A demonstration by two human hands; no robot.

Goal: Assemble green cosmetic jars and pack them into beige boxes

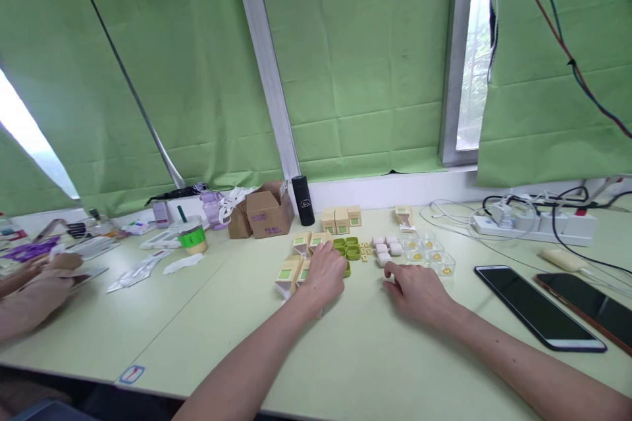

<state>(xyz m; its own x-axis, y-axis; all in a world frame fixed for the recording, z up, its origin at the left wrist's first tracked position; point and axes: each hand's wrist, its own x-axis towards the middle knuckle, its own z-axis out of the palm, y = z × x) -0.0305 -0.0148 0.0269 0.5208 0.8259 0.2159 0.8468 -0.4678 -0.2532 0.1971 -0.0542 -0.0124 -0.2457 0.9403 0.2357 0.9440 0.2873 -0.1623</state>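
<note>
Left hand (pixel 326 271), grip unclear, over papery boxes (pixel 288 272); right hand (pixel 419 291) loosely curled near rounded pale pieces (pixel 382 250).

Bench (pixel 345 355): smooth, pale, low-gloss surface. Carton (pixel 270 212): matt brown cardboard. Phone (pixel 539 306): glossy black screen. Cups (pixel 447 266): clear, glossy, apparently plastic. Blinds (pixel 365 66): matt green, creased, cloth-like.
</note>
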